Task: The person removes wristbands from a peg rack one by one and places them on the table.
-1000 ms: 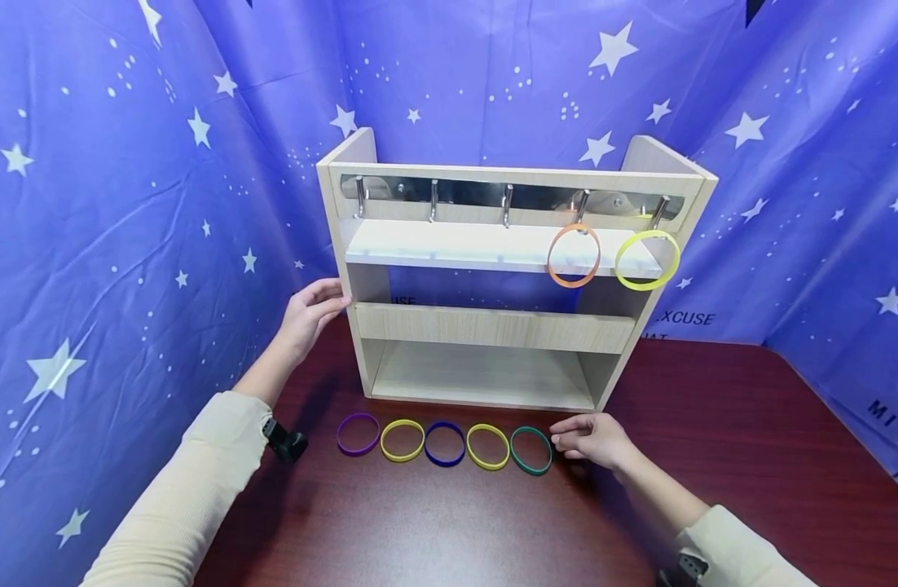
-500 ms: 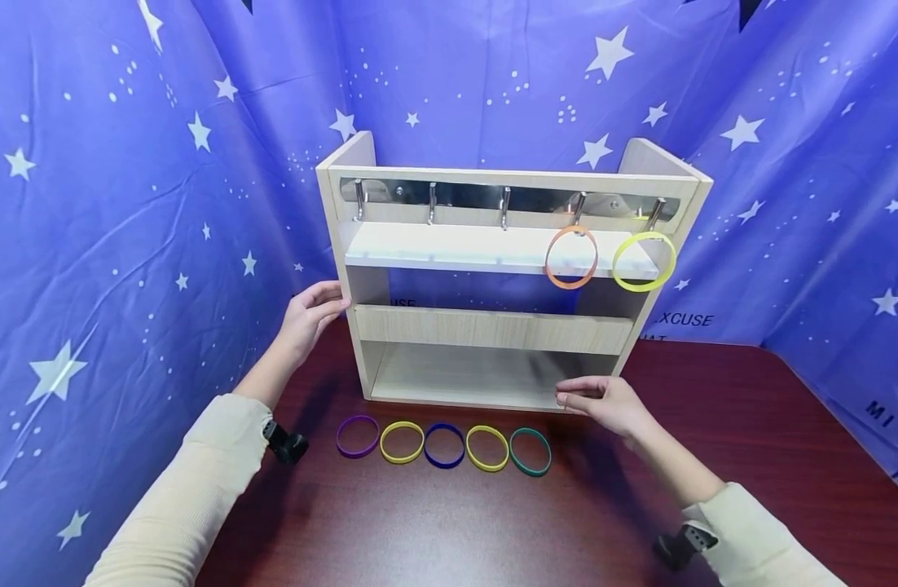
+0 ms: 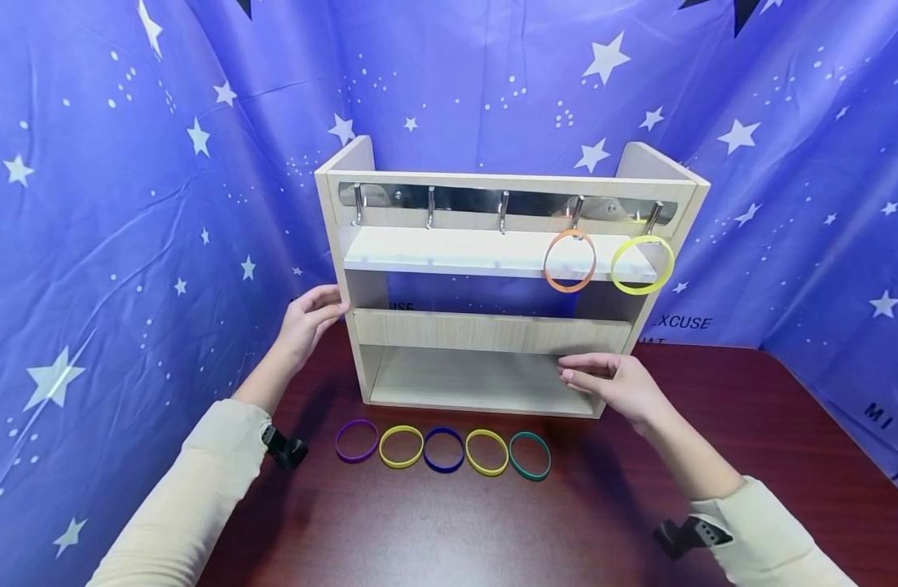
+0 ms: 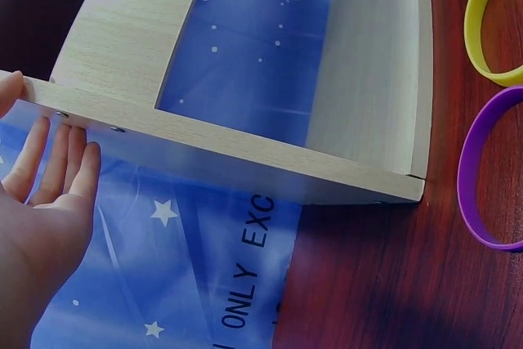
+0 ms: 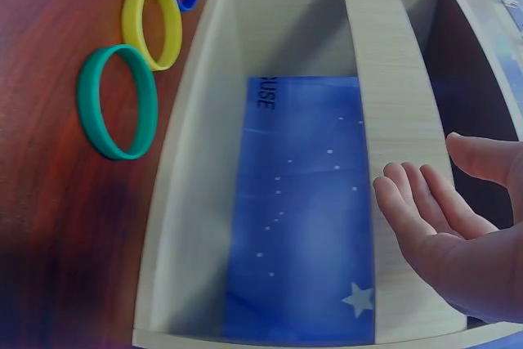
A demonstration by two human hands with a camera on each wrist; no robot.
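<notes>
My left hand (image 3: pixel 307 322) touches the left side panel of a pale wooden shelf rack (image 3: pixel 493 328). In the left wrist view its fingertips (image 4: pixel 85 153) lie against the panel's outer face, with the thumb at the front edge. My right hand (image 3: pixel 616 383) holds nothing, its fingers loosely extended in front of the rack's lower right part. On the rack's hook strip, an orange wristband (image 3: pixel 548 273) and a yellow wristband (image 3: pixel 669 273) hang from the two rightmost hooks. A green wristband (image 5: pixel 88 108) lies on the table, the nearest of the row to my right hand.
Left of the green band, a row holds a yellow wristband (image 3: pixel 487 473), a blue wristband (image 3: pixel 444 469), another yellow wristband (image 3: pixel 401 465) and a purple wristband (image 3: pixel 357 459). The dark red table (image 3: pixel 434 538) bears the rack. A blue starry curtain (image 3: pixel 449 81) surrounds it.
My right hand has moved up and away from beside the green wristband to the front of the rack. The left hand stays at the side panel, and the wristbands keep their places.
</notes>
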